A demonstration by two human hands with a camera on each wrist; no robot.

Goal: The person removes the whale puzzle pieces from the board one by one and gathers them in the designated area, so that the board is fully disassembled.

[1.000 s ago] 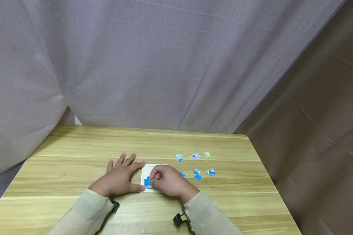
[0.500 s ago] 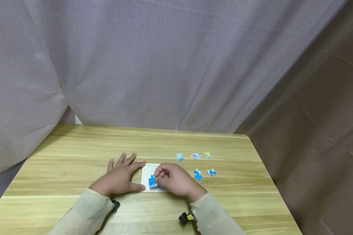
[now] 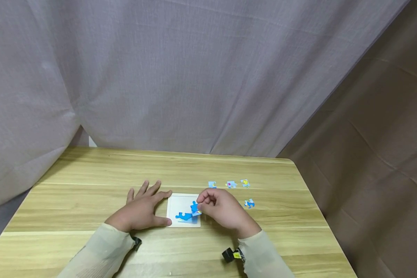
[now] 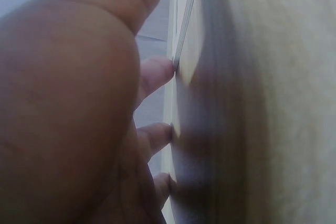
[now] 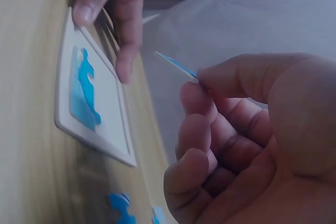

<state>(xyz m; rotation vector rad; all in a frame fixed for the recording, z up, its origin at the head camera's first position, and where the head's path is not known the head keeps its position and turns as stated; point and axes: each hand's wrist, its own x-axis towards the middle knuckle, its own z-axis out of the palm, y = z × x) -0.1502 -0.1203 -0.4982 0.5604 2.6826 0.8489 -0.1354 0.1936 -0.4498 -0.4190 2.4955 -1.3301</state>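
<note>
A white puzzle tray lies flat on the table. My left hand rests at its left side, fingers spread, with thumb and index fingertips at the near and far left corners. My right hand pinches a blue puzzle piece between thumb and index finger, over the tray's right edge. The right wrist view shows this held piece almost edge-on, raised off the tray. Inside the tray, along the near side toward the right, lies another blue puzzle piece; the right wrist view shows its wavy blue shape.
Several loose puzzle pieces lie to the tray's right: a light blue one, one with a pink mark, one with a yellow figure and a blue-and-white one. A grey curtain hangs behind the wooden table.
My right hand has moved rightward and up with its puzzle piece, from the tray's near left corner to its right edge, uncovering the piece in the tray. My left hand stays put.
</note>
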